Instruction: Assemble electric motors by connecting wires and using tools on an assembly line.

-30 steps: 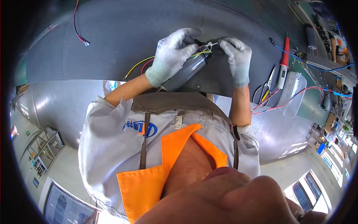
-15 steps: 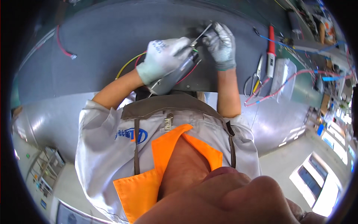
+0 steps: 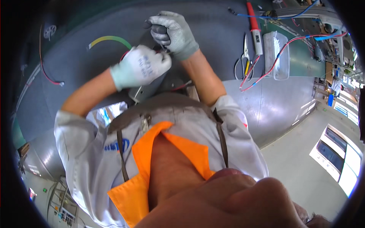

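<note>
My left hand [image 3: 142,67], in a white glove, is closed over a grey metal housing [image 3: 140,93] at the bench's near edge. What its fingertips pinch is hidden. Just beyond and to the right, my right hand [image 3: 173,35], in a grey-coated glove, has its fingers curled in; whatever they hold is out of sight. A yellow-green wire [image 3: 111,38] arches out to the left from behind my left hand. A red wire with a metal end [image 3: 182,86] sticks out to the right of the housing.
Right of my arms lie scissors [image 3: 245,51], a red-and-white hand-held tool [image 3: 256,32] with a red cord, and a clear plastic tray [image 3: 282,72] holding thin white strips. A blue cable [image 3: 266,16] runs beyond them. Far left lies a thin reddish wire [image 3: 42,68] with a connector.
Both hands have shifted left in the picture, as has the whole view. My right hand has turned and its fingers have curled; the thin pale strip between the hands no longer shows.
</note>
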